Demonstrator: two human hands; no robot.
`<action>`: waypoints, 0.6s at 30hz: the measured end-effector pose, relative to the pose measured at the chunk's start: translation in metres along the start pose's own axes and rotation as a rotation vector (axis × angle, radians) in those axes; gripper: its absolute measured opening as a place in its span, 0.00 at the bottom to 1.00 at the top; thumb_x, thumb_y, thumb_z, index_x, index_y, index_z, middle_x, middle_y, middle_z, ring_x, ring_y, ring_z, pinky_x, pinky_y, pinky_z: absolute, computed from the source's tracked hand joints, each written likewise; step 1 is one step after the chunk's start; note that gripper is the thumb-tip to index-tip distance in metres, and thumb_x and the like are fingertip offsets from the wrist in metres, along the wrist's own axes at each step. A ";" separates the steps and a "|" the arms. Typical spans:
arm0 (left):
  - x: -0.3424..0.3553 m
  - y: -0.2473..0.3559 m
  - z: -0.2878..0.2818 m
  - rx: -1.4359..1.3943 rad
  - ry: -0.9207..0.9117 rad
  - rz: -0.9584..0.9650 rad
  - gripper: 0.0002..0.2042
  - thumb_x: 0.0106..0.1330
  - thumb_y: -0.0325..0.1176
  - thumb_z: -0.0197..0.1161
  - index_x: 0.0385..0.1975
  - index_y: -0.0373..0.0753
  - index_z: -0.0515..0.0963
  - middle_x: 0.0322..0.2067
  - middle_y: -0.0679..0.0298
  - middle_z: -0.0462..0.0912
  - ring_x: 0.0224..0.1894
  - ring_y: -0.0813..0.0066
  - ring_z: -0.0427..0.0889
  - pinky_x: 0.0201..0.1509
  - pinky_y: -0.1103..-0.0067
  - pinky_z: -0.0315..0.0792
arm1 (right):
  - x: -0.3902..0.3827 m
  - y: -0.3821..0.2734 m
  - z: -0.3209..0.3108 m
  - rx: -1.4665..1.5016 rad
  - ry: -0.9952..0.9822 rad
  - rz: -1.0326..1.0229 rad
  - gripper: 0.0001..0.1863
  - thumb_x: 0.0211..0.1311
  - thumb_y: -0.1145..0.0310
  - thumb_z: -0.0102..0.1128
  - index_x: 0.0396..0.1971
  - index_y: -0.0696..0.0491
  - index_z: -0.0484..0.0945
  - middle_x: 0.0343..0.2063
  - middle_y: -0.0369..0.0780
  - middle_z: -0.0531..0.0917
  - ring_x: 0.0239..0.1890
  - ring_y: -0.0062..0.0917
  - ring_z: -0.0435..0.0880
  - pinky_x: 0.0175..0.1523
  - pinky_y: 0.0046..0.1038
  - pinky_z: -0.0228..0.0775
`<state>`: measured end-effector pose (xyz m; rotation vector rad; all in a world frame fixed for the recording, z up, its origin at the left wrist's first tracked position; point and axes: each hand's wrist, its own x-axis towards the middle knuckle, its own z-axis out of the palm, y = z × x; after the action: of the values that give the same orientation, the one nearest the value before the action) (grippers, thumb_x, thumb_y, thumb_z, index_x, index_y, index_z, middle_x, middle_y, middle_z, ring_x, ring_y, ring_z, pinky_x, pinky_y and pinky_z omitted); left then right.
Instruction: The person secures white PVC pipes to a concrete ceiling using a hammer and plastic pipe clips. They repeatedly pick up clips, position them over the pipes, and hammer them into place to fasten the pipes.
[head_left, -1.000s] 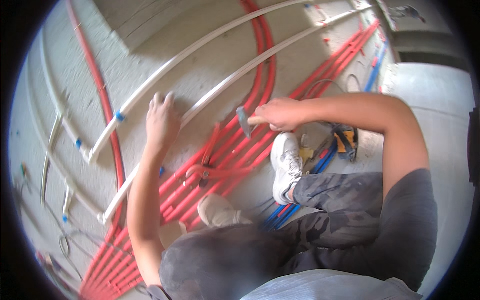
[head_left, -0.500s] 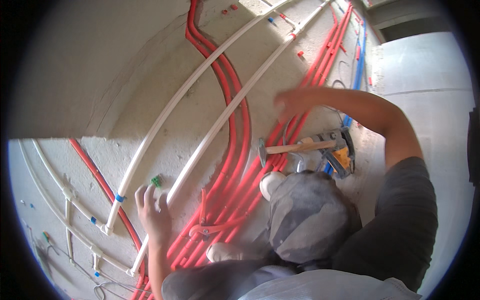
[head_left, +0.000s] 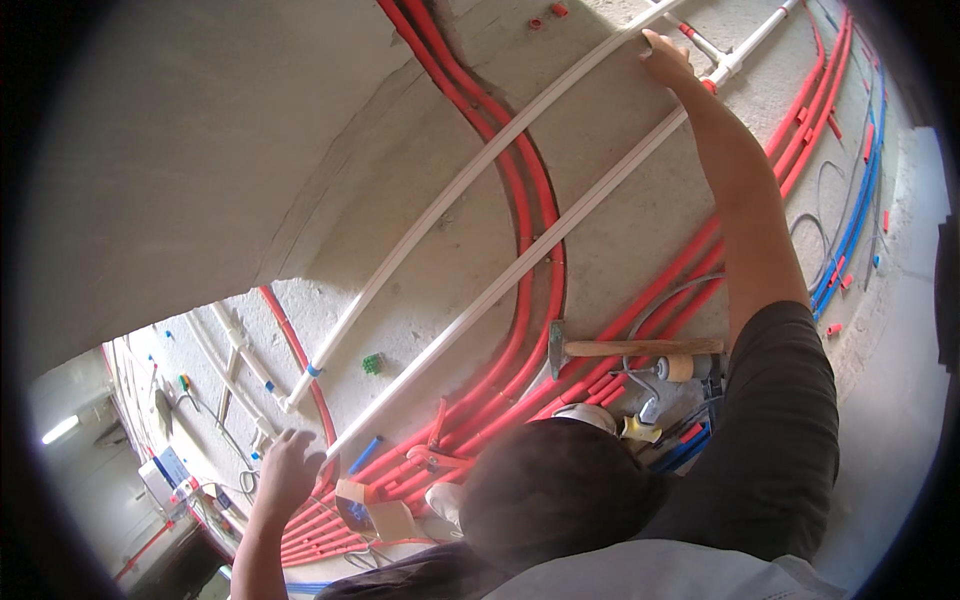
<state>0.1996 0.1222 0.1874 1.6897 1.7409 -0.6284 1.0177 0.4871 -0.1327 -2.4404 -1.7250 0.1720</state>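
Left grip (head_left: 291,470): one bare hand; fingers (head_left: 284,443) loosely parted, half bent, directed upward; thumb apart. Left forearm (head_left: 258,555): bare, entering at the lower edge, rising steeply. Right grip (head_left: 667,62): one bare hand, upper right; fingers (head_left: 655,40) bent, directed up and left, degree of closure unclear. Right forearm (head_left: 735,170): bare, extended far forward, slanting leftward from a slightly bent elbow. Knee (head_left: 560,490): one, bent, raised, low centre.

My short sleeve (head_left: 785,400) is dark grey — at four o'clock. Pale cloth (head_left: 640,572) shows at five, a whitish shoe (head_left: 443,502) — mine — at six.
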 end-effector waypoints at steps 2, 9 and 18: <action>0.023 0.014 0.011 -0.023 0.035 0.053 0.15 0.65 0.29 0.71 0.50 0.32 0.84 0.48 0.47 0.85 0.50 0.43 0.87 0.55 0.58 0.79 | -0.007 0.010 -0.008 0.168 0.146 -0.118 0.26 0.69 0.63 0.66 0.66 0.44 0.76 0.61 0.44 0.85 0.61 0.49 0.83 0.64 0.48 0.77; 0.093 0.139 0.047 -0.537 0.233 0.327 0.13 0.73 0.29 0.68 0.53 0.32 0.84 0.44 0.56 0.88 0.41 0.71 0.87 0.49 0.73 0.80 | -0.251 -0.196 -0.089 1.471 -0.395 -0.342 0.20 0.67 0.83 0.69 0.58 0.56 0.82 0.48 0.39 0.89 0.53 0.22 0.88 0.60 0.27 0.83; 0.096 0.253 0.090 -1.743 0.499 0.498 0.17 0.68 0.16 0.69 0.57 0.30 0.79 0.48 0.55 0.90 0.48 0.72 0.89 0.55 0.77 0.83 | -0.399 -0.285 -0.135 1.389 -0.623 -0.658 0.17 0.67 0.86 0.67 0.55 0.61 0.83 0.50 0.41 0.86 0.53 0.25 0.86 0.58 0.29 0.82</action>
<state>0.4626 0.1415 0.0775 0.7882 1.1660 1.3071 0.6448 0.1967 0.0561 -0.8046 -1.5392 1.5045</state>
